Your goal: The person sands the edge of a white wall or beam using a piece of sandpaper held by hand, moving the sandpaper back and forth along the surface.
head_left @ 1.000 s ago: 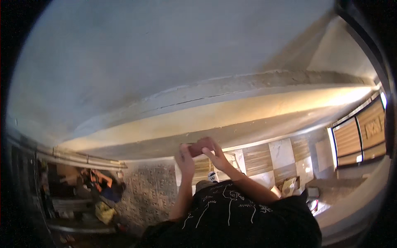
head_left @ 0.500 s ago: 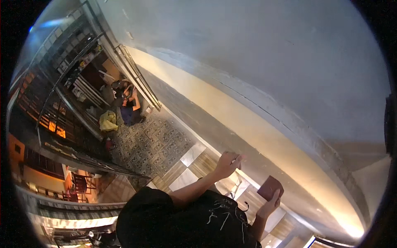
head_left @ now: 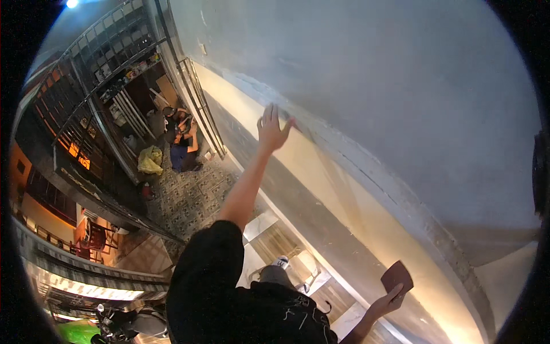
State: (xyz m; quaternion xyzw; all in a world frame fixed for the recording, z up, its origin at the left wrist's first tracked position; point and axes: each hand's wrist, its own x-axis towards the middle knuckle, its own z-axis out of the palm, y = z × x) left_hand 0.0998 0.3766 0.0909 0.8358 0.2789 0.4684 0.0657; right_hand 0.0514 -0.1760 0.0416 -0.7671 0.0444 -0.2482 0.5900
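Note:
My left hand (head_left: 275,129) is raised to the wall with its fingers spread and nothing in them. Its fingertips are beside the rough seam (head_left: 323,129) between the cream band (head_left: 312,163) and the grey upper wall (head_left: 389,74); whether they touch it I cannot tell. Lower and to the right, my right hand (head_left: 389,304) grips a reddish-brown piece of sandpaper (head_left: 396,276) between thumb and fingers. The sandpaper is in front of the lower wall, near the cream band.
A barred metal gate (head_left: 200,106) stands at the far left, with two people (head_left: 182,140) crouched beyond it. Near them lies a yellowish bag (head_left: 150,160). A motorbike (head_left: 134,322) is at lower left. Tiled floor (head_left: 266,229) runs along the wall.
My left hand has risen from low by my body up to the wall, and its curled fingers have spread. The right hand has moved slightly right and down with the sandpaper. The view has shifted.

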